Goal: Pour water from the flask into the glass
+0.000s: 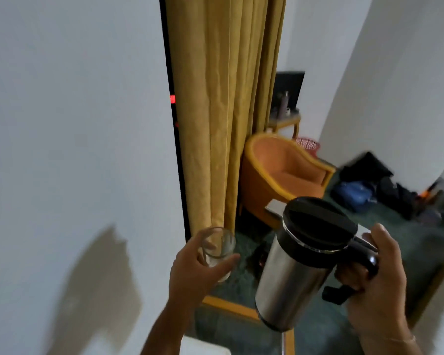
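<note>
My left hand (194,274) grips a clear drinking glass (219,245) held in the air, its mouth facing the camera and tilted slightly; whether it holds water cannot be told. My right hand (377,280) is closed around the black handle of a steel flask (295,272) with a black lid, lid closed. The flask is held nearly upright, leaning a little to the left, about a hand's width to the right of the glass. Glass and flask do not touch.
A white wall fills the left. Mustard curtains (223,111) hang in the middle. Behind them stand an orange armchair (285,172), a small side table (283,121) and a red basket (308,144). Dark bags (369,185) lie on the green carpet. A wood-edged table (231,307) is below my hands.
</note>
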`<move>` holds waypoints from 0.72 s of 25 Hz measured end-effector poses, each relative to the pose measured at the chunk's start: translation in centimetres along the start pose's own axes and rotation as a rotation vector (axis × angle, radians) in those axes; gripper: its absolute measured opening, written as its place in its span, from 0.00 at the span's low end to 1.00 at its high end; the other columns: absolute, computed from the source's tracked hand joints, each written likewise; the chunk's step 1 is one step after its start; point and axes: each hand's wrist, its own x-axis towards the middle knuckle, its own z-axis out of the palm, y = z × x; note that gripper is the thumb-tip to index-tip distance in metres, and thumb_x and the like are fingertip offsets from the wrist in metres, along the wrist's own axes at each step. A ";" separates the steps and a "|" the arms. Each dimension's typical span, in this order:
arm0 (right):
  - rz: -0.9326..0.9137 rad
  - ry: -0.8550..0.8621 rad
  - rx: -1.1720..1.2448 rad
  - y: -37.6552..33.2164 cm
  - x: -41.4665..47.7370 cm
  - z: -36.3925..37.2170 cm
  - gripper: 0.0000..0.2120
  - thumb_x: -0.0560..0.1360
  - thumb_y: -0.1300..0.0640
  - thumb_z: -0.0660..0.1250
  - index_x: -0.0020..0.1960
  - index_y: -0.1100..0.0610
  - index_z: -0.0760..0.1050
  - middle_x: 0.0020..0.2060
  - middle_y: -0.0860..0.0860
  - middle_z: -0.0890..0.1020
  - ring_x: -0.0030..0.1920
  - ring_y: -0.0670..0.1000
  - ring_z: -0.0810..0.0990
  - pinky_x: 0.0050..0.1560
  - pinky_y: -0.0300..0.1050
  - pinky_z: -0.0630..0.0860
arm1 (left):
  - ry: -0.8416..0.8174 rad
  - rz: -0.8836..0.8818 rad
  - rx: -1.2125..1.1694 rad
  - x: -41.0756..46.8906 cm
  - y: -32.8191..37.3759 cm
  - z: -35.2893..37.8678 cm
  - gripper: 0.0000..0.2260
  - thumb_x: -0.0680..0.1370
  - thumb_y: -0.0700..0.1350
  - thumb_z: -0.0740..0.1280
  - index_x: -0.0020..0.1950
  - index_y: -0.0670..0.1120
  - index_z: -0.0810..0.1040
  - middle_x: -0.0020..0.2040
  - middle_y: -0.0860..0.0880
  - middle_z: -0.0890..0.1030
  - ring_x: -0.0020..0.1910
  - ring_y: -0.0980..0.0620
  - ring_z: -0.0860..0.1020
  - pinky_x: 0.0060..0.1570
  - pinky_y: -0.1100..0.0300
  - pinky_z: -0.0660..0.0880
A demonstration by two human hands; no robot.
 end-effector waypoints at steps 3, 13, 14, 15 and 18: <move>-0.041 -0.034 -0.016 -4.8 0.3 1.8 0.20 0.75 0.40 0.67 0.30 0.50 0.73 0.21 0.44 0.65 0.19 0.43 0.61 0.20 0.35 0.59 | -0.007 0.061 -0.024 1.7 4.0 -0.9 0.32 0.59 0.86 0.71 0.59 0.77 0.75 0.51 0.71 0.86 0.50 0.62 0.88 0.49 0.64 0.86; -0.010 -0.291 -0.075 -16.0 1.7 5.2 0.23 0.72 0.37 0.72 0.30 0.51 0.69 0.20 0.45 0.63 0.19 0.45 0.58 0.20 0.35 0.58 | -0.049 0.242 -0.025 3.0 12.5 -3.6 0.30 0.64 0.82 0.75 0.62 0.76 0.76 0.53 0.77 0.84 0.55 0.71 0.85 0.43 0.74 0.82; 0.000 -0.305 -0.110 -16.6 1.8 5.5 0.25 0.70 0.37 0.73 0.29 0.51 0.66 0.20 0.45 0.62 0.19 0.46 0.58 0.19 0.35 0.59 | -0.055 0.253 -0.022 2.8 13.2 -3.8 0.29 0.64 0.81 0.75 0.62 0.74 0.77 0.53 0.76 0.85 0.56 0.70 0.85 0.44 0.74 0.82; 0.005 -0.320 -0.157 -17.1 2.0 5.9 0.26 0.68 0.35 0.74 0.27 0.51 0.64 0.20 0.46 0.62 0.19 0.46 0.57 0.18 0.36 0.60 | -0.059 0.269 -0.027 2.7 13.8 -3.9 0.28 0.65 0.81 0.75 0.61 0.74 0.78 0.53 0.75 0.86 0.56 0.69 0.85 0.45 0.74 0.82; -0.016 -0.361 -0.318 -18.8 2.5 7.1 0.29 0.65 0.32 0.74 0.24 0.50 0.64 0.21 0.46 0.61 0.20 0.47 0.57 0.18 0.37 0.61 | -0.039 0.297 -0.039 2.5 15.4 -4.3 0.28 0.64 0.81 0.75 0.60 0.73 0.79 0.53 0.76 0.85 0.56 0.71 0.84 0.46 0.73 0.82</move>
